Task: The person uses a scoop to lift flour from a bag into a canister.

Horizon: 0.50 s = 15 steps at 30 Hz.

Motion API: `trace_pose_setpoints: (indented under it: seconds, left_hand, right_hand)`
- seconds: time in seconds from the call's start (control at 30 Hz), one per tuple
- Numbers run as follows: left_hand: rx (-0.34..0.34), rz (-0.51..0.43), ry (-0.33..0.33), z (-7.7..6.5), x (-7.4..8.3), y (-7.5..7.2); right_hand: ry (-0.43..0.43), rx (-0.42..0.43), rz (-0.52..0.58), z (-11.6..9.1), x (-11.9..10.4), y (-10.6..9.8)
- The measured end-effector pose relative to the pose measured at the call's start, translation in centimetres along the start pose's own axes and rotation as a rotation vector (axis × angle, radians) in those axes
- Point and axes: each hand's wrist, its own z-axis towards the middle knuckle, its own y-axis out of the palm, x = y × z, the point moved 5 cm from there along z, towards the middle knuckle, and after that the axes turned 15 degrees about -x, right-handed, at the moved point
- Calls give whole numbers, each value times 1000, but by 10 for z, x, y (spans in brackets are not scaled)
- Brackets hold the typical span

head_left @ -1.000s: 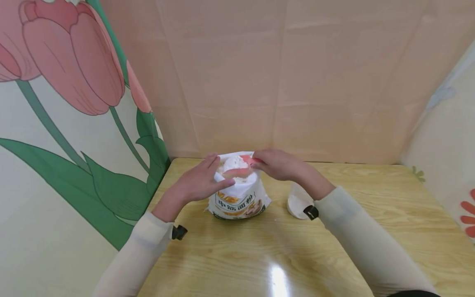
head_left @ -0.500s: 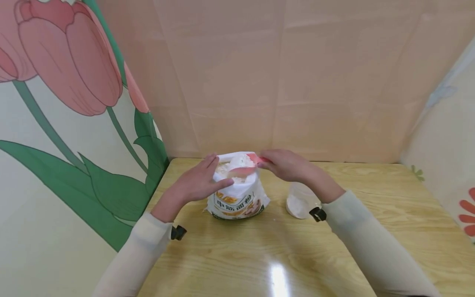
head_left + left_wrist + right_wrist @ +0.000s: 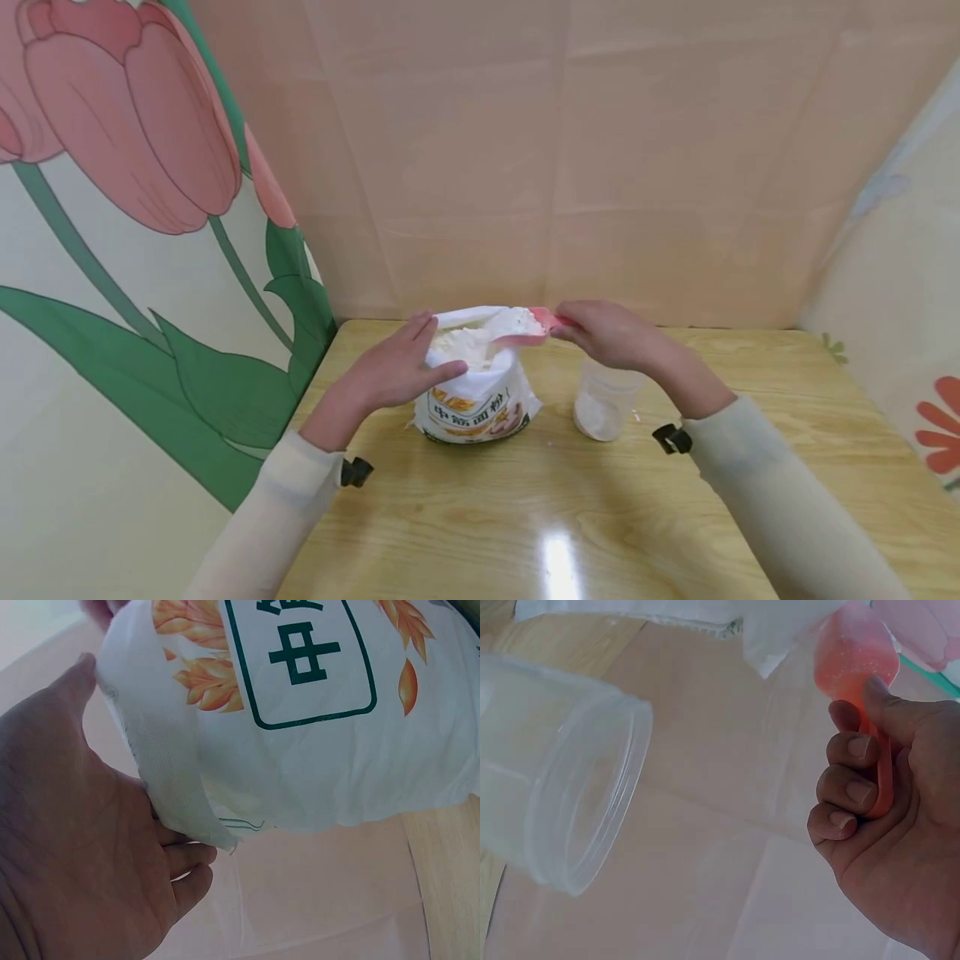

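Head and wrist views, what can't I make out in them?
Bag, left wrist view: top edge cuts off some lettering.
Scoop, head view: the right hand hides most of its handle.
Jar, right wrist view: left edge cuts off its base.
White speck by the jar, head view: too small to identify.

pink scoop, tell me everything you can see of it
The pink scoop looks like plastic, with a rounded bowl and a slim handle. White flour is heaped in the bowl, and pale specks dot it in the right wrist view. The right hand grips the handle, fingers curled. The bowl is over the edge of the open flour bag; whether they touch is unclear.
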Motion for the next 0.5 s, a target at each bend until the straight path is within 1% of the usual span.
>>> trace_pose_setpoints:
  seconds: [0.23, 0.5]
  left_hand:
    - [0, -6, -6, -1, 2, 0]
    - [8, -10, 8, -1, 1, 1]
  right_hand:
    - [56, 24, -16, -19, 18, 0]
    - [81, 27, 1, -41, 29, -2]
